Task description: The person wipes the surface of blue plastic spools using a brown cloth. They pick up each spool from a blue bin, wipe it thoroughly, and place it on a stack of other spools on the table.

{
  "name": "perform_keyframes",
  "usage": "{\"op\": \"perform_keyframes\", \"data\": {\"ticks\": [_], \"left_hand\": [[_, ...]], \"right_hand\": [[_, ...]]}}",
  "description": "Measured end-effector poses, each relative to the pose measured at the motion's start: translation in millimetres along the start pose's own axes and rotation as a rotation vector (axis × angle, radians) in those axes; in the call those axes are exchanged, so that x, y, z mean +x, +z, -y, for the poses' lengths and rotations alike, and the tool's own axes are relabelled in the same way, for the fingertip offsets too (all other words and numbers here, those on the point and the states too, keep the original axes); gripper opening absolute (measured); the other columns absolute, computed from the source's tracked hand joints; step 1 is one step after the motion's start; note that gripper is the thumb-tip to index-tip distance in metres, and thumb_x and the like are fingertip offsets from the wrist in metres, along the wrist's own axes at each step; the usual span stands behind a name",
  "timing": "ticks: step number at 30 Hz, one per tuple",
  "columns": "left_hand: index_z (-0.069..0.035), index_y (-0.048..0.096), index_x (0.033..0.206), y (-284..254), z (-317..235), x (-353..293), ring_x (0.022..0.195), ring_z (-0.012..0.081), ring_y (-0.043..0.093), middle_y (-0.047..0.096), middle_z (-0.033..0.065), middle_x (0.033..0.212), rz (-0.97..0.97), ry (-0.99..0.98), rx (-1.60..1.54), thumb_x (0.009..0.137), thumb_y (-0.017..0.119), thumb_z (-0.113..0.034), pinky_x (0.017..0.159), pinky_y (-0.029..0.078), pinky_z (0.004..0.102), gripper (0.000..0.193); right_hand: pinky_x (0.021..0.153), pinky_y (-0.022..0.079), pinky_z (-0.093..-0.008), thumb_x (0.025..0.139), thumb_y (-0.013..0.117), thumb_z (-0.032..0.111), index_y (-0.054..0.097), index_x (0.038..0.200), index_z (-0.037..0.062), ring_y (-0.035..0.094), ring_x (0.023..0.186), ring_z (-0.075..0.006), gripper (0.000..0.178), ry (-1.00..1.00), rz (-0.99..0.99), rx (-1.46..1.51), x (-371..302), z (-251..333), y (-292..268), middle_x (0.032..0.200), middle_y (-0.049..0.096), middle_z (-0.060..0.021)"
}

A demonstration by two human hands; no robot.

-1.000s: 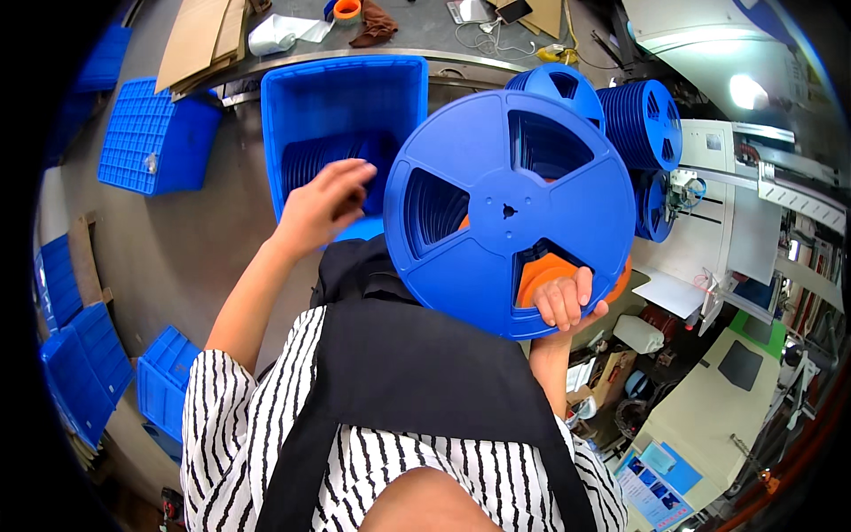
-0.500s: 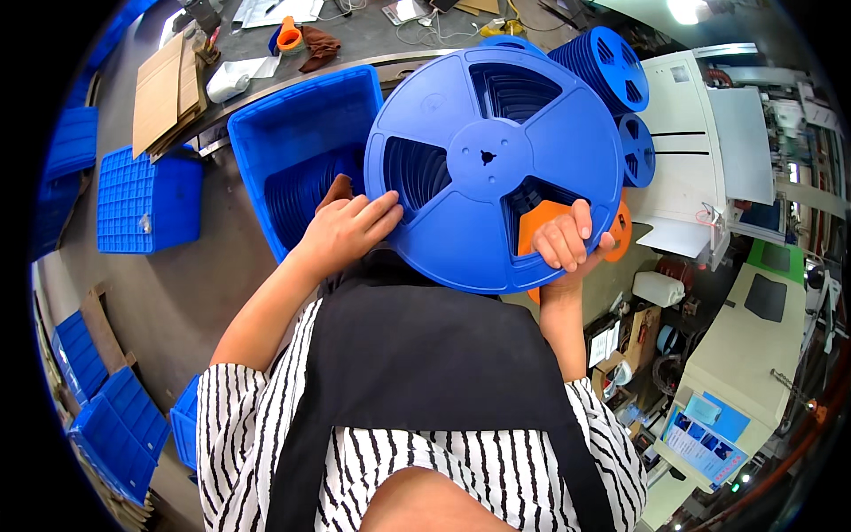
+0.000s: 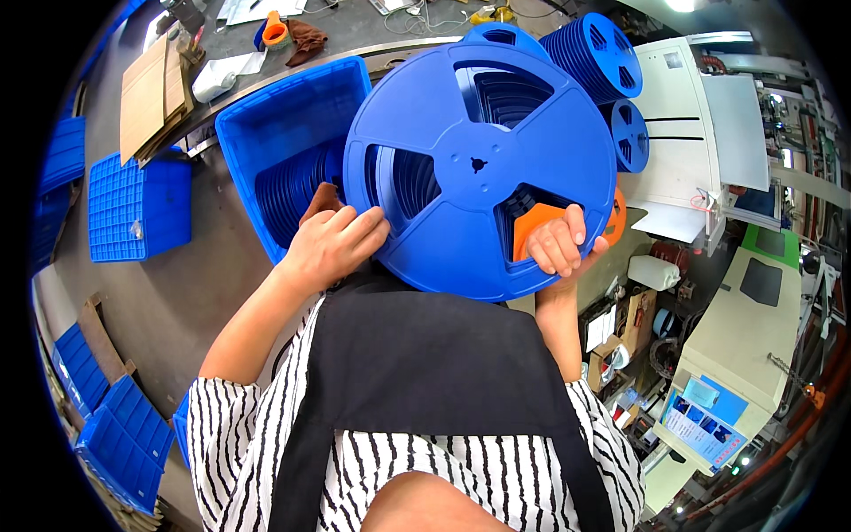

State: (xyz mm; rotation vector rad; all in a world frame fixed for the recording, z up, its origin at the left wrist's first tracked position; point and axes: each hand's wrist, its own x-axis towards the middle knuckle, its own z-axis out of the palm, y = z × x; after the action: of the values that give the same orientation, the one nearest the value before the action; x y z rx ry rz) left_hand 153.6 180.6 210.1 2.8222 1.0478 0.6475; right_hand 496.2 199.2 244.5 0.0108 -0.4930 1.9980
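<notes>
I hold a large blue plastic reel [image 3: 479, 168] flat in front of my chest, its spoked face toward the camera. My left hand [image 3: 332, 244] grips its lower left rim, fingers curled over the edge. My right hand [image 3: 558, 244] holds the lower right rim, fingers through a cut-out, with an orange piece [image 3: 532, 222] showing behind them. Just beyond the reel stands a blue plastic crate [image 3: 266, 133] with several more blue reels standing on edge inside.
More blue reels [image 3: 598, 53] are stacked at the upper right beside a white machine [image 3: 683, 151]. Blue lidded crates [image 3: 137, 208] lie on the grey floor to the left. Cardboard sheets [image 3: 151, 93] and an orange tape roll [image 3: 275, 31] sit on the bench behind.
My left hand has left the crate and taken the reel's lower left rim. The reel has come up closer and fills more of the view.
</notes>
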Motion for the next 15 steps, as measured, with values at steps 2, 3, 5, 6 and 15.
{"op": "perform_keyframes", "data": {"ticks": [2,3,5,6,15], "left_hand": [[-0.012,0.063,0.101,0.3,1.4,5.6,0.082,0.0148,0.059,0.058,0.0008,0.11,0.071,-0.021,-0.168,0.076,0.067,-0.015,0.067,0.048,0.0278,0.026],[-0.012,0.063,0.1,0.1,0.6,10.6,0.083,0.0164,0.06,0.059,0.0018,0.107,0.096,-0.043,-0.275,0.076,0.068,-0.014,0.068,0.049,0.0289,0.024],[-0.011,0.063,0.098,-0.7,-1.3,27.8,0.085,0.0203,0.063,0.061,0.0045,0.101,0.117,-0.134,-0.522,0.077,0.069,-0.011,0.069,0.051,0.0307,0.022],[-0.009,0.063,0.097,-2.0,-2.8,38.6,0.084,0.0227,0.063,0.062,0.0062,0.098,0.113,-0.219,-0.663,0.077,0.07,-0.008,0.07,0.051,0.0315,0.021],[-0.001,0.059,0.086,14.6,-23.3,130.4,0.072,0.0148,0.066,0.066,0.0085,0.076,-0.028,-0.81,-1.217,0.082,0.073,-0.015,0.065,0.052,0.0269,0.02]], "right_hand": [[0.049,0.04,-0.0263,0.089,0.062,0.03,0.047,0.085,0.0087,0.05,0.042,-0.0107,0.026,0.05,0.01,-0.045,0.1,3.1,2.2,0.052,0.05,0.002],[0.049,0.041,-0.0265,0.088,0.062,0.03,0.048,0.085,0.0086,0.05,0.042,-0.011,0.026,0.079,0.0,-0.072,0.9,4.9,5.7,0.052,0.05,0.0017],[0.049,0.041,-0.0269,0.086,0.062,0.031,0.049,0.085,0.0084,0.051,0.042,-0.0117,0.026,0.133,-0.017,-0.13,3.7,9.2,15.8,0.052,0.051,0.0013],[0.048,0.042,-0.0275,0.083,0.062,0.032,0.051,0.084,0.0083,0.052,0.042,-0.0122,0.026,0.153,-0.02,-0.137,6.4,8.9,17.3,0.052,0.052,0.0006],[0.043,0.038,-0.0253,0.081,0.066,0.035,0.05,0.082,0.0085,0.051,0.04,-0.0114,0.031,0.228,-0.026,-0.266,19.2,15.7,26.8,0.05,0.051,0.0008]]}}
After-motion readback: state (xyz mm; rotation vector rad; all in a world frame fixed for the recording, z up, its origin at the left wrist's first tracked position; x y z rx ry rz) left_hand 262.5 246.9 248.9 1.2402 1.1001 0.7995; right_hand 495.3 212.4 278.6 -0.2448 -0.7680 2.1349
